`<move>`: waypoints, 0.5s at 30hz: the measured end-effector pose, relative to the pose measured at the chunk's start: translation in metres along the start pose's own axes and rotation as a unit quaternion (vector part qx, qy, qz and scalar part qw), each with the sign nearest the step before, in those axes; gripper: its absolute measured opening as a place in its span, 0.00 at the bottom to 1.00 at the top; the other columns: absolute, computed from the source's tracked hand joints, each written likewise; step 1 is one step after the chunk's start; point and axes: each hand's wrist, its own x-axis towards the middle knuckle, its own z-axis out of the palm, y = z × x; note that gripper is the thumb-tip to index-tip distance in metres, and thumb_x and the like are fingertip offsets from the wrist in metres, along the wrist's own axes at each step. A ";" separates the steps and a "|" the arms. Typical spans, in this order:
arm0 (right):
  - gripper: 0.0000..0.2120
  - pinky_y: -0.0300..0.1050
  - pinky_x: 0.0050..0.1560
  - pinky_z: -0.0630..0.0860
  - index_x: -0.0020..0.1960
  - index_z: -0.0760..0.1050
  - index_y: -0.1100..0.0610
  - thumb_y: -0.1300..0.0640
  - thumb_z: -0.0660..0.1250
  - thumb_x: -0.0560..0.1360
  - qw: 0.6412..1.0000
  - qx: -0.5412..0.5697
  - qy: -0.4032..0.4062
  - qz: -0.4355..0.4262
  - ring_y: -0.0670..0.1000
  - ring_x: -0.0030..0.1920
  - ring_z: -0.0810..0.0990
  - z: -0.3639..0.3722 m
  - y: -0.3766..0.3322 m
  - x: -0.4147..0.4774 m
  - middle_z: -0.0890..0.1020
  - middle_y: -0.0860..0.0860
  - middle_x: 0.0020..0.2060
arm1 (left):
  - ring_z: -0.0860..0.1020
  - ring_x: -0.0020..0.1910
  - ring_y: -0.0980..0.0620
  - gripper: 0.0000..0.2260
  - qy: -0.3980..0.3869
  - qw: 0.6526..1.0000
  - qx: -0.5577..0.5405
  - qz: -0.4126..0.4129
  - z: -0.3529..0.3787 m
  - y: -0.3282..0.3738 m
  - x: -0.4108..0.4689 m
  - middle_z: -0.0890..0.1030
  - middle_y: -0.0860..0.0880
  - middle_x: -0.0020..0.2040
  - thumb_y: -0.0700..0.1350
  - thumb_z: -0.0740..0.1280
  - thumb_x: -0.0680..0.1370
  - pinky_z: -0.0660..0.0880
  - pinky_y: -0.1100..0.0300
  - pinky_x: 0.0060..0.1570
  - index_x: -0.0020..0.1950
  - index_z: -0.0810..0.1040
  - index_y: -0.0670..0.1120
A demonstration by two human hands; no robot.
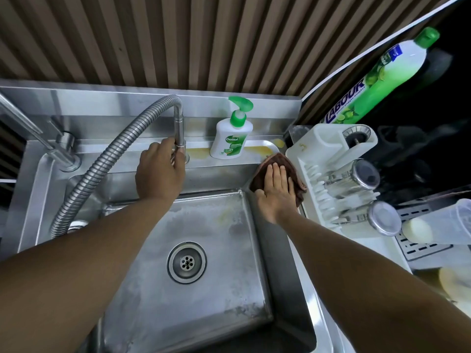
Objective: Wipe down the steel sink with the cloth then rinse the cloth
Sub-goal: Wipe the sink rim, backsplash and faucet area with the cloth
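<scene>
Right hand (pixel 276 189) flat, fingers spread, pressing brown cloth (pixel 293 171) on far right corner of stainless steel sink (pixel 224 225) rim, just beside white plastic dish rack (pixel 313 149). Left hand (pixel 160 171) curled around base of upright steel tap pipe (pixel 180 128) joined to ribbed steel flexible hose (pixel 102 164). White green-pump Dettol soap bottle (pixel 232 135) on back ledge between hands. Round steel drain (pixel 186 262) in basin floor

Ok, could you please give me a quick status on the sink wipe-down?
Left hand gripping flexible faucet. Right hand flat on brown cloth, sink right rim. Soap bottle standing on back ledge.
</scene>
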 end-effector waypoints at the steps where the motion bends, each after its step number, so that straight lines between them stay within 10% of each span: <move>1: 0.34 0.48 0.76 0.33 0.81 0.36 0.59 0.50 0.50 0.83 1.000 0.002 -0.004 0.002 0.53 0.80 0.35 0.000 0.000 -0.001 0.37 0.55 0.80 | 0.75 0.53 0.39 0.11 -0.001 1.000 -0.002 0.001 0.000 0.000 -0.001 0.79 0.45 0.50 0.50 0.61 0.82 0.74 0.46 0.45 0.62 0.76 0.51; 15: 0.44 0.48 0.76 0.33 0.80 0.35 0.59 0.41 0.35 0.67 1.000 -0.004 0.015 0.013 0.53 0.80 0.38 0.041 0.025 -0.099 0.41 0.57 0.81 | 0.75 0.54 0.37 0.11 -0.016 1.000 -0.004 0.006 -0.005 0.000 -0.001 0.79 0.42 0.52 0.49 0.62 0.81 0.74 0.45 0.47 0.61 0.76 0.48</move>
